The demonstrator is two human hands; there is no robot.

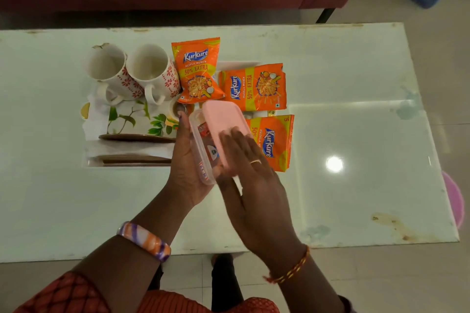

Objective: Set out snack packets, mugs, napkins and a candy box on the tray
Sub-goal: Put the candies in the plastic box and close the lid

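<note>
1. Candy box (203,146), a clear container with a pink lid (225,126), sits at centre frame above the white glass table (356,160), gripped from below by the left hand (187,160), whose fingers curl round its side.
2. Right hand (250,178) lies flat on the lid, fingers straight, a ring on one finger.
3. Two patterned mugs (132,71) stand at the upper left of the frame on a floral tray (137,119), with white napkins (96,129) at its left edge.
4. Three orange Kurkure snack packets (254,86) lie right of the mugs: one leans by the mugs, two rest flat beside the box.
5. An orange-and-purple bangle (145,241) circles the left wrist; a red-and-yellow thread (292,267) the right.
</note>
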